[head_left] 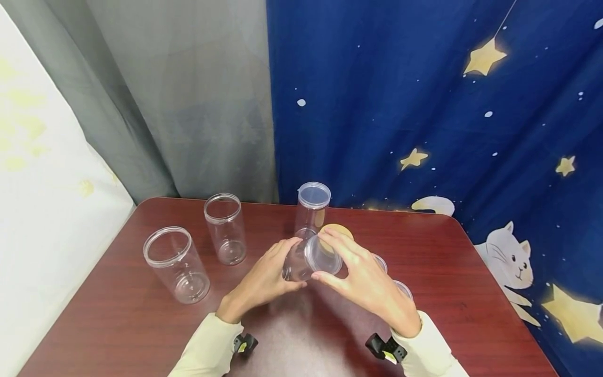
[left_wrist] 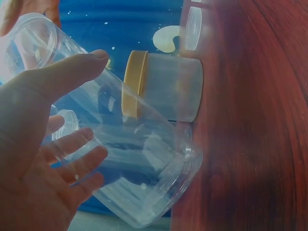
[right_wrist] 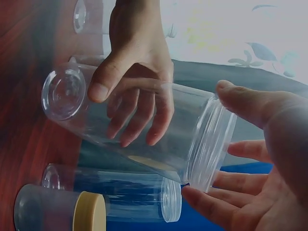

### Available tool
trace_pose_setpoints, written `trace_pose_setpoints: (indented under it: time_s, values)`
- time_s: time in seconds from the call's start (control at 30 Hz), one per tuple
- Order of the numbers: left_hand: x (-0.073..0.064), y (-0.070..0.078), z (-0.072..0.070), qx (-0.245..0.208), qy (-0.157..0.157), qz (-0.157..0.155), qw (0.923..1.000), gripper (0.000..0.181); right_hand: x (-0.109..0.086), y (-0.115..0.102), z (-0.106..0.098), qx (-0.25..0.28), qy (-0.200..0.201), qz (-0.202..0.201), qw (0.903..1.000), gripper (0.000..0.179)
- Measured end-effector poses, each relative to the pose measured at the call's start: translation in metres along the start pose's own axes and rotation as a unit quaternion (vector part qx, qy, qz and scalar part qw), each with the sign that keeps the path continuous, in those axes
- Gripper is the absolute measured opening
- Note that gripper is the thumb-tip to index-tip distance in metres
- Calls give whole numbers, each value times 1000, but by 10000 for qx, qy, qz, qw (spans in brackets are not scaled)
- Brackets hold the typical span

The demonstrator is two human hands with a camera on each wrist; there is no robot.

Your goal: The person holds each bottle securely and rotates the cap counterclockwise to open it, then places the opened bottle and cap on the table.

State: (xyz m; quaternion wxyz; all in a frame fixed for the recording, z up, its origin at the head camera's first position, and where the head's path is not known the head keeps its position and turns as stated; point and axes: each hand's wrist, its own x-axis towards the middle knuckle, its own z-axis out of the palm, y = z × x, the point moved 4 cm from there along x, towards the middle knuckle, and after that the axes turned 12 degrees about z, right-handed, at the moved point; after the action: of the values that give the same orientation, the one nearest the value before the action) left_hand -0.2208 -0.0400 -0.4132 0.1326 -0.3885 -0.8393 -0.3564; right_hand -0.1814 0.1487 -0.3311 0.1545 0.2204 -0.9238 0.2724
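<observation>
Between my hands is a clear plastic jar (head_left: 297, 262), tilted over the table with its mouth toward the right. My left hand (head_left: 266, 272) grips the jar's body, thumb on one side and fingers on the other, as the right wrist view also shows. Around the clear lid (right_wrist: 217, 144) at the jar's mouth, my right hand (head_left: 363, 272) holds with thumb and fingertips at its rim. Close behind the held jar stands a shorter jar (left_wrist: 173, 86) with a yellow lid (left_wrist: 134, 84), partly covered by my right hand in the head view.
A tall clear jar (head_left: 314, 201) with a clear lid stands behind my hands. To the left stand two clear jars without lids, one nearer (head_left: 188, 272) and one farther (head_left: 226, 228). Clear round lids (head_left: 380, 263) lie partly hidden beyond my right hand. Curtains (head_left: 212, 104) hang behind the table.
</observation>
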Motion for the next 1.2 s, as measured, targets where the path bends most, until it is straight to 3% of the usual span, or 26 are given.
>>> trace_pose_setpoints:
  time_s: [0.3,0.63,1.2]
  values:
    - [3,-2,2,-176,-30,-15,9998,89,2,2,-3,87,-112,-367,9992,69]
    - [-1,-3,4,-307,-138,-113,9994,88,-1,5,-1,152,-400,-362,9984,71]
    - [-3,-9,1,-237,-206,-188,9993,89,1,10,8,753,-934,-585,9911,71]
